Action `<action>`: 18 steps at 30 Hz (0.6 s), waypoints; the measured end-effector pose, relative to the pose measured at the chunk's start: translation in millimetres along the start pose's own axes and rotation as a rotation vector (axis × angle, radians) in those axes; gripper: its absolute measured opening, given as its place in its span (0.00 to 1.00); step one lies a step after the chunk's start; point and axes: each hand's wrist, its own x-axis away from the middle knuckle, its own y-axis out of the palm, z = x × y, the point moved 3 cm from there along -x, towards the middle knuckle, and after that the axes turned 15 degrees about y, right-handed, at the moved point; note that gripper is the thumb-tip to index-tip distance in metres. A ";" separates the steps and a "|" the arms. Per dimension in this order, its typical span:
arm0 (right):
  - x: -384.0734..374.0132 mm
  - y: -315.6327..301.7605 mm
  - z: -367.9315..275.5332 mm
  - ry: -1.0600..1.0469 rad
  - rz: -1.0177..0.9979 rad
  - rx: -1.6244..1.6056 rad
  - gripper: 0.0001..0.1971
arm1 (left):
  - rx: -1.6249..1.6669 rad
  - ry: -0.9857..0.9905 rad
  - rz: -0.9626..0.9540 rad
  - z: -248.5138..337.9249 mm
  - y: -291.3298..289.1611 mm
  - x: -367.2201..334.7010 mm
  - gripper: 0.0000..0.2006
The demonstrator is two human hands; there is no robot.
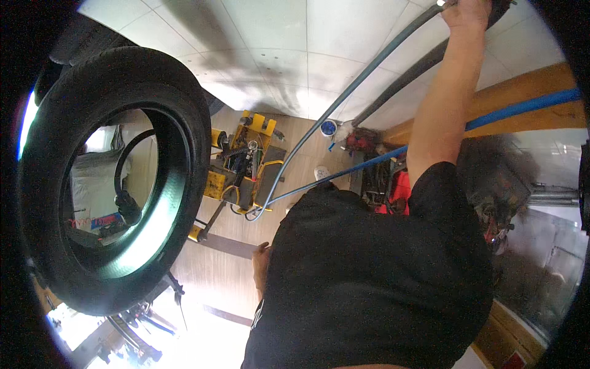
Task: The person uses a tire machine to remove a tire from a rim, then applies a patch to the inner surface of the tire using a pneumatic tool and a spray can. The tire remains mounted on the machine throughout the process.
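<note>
R hand (468, 12) up, arm straight, gripping hose (350, 92).

A single head-worn fisheye view, tipped steeply so the room appears turned: the tiled surface (270, 37) fills the upper frame and a plank floor (215, 270) the middle. A person in a black shirt (369, 277) stands very close, filling the lower right, one arm raised to the top edge, where the hand (467, 12) meets a grey hose (344, 92). A black tyre (110, 178) looms close at left, its opening framing the space beyond. A yellow machine (246, 166) sits farther off at centre. Straight lines bow near the dark circular rim. No second view shares the scene.
</note>
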 end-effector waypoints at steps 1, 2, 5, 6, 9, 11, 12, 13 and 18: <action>-4.1 -1.6 -1.4 -0.027 -0.087 -0.032 0.18 | 0.002 -0.001 -0.003 3.4 9.2 5.9 0.22; -7.6 -4.2 -2.9 -0.055 -0.172 -0.065 0.17 | 0.002 -0.001 -0.007 6.9 17.2 10.1 0.22; -6.0 1.1 -15.5 -0.140 -0.475 -0.210 0.15 | -0.090 -0.032 0.014 30.5 36.5 26.1 0.23; -7.7 5.6 -18.4 -0.131 -0.518 -0.275 0.15 | -0.048 -0.033 0.034 29.4 44.1 27.0 0.23; -9.0 8.8 -13.9 -0.163 -0.513 -0.297 0.15 | 0.072 -0.057 0.062 31.9 60.0 23.0 0.22; -14.3 17.1 -15.9 -0.207 -0.512 -0.271 0.16 | 0.149 -0.067 0.123 53.2 64.9 12.8 0.22; -15.0 21.8 -16.6 -0.169 -0.374 -0.274 0.15 | 0.223 -0.082 0.158 55.3 64.4 8.7 0.21; -17.0 26.5 -17.7 -0.186 -0.386 -0.289 0.15 | 0.236 -0.064 0.200 51.6 60.0 8.0 0.21; 18.0 9.3 -18.3 -0.186 -0.309 -0.241 0.16 | 0.330 0.091 0.303 44.8 48.4 -2.6 0.21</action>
